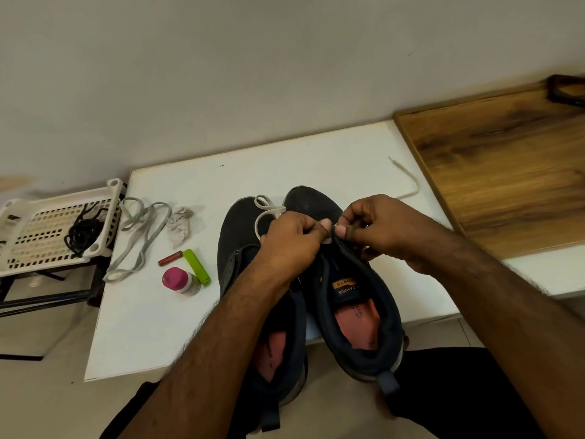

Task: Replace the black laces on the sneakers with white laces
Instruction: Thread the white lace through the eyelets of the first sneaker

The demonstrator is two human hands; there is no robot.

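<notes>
**Colours on my bench**

I see two dark navy sneakers (345,280) with salmon-pink insoles (359,321), a white lace (266,213), a grey lace (139,239), black laces (83,234) in a white slotted basket (38,236), a lime-green tube (197,267), a pink-capped bottle (180,281).

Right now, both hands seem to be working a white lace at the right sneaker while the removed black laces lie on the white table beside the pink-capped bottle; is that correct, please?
Not quite: the black laces lie in the white plastic basket left of the white table, not beside the pink-capped bottle. The head view shows this. The left hand and right hand do work a white lace at the right sneaker.
</notes>
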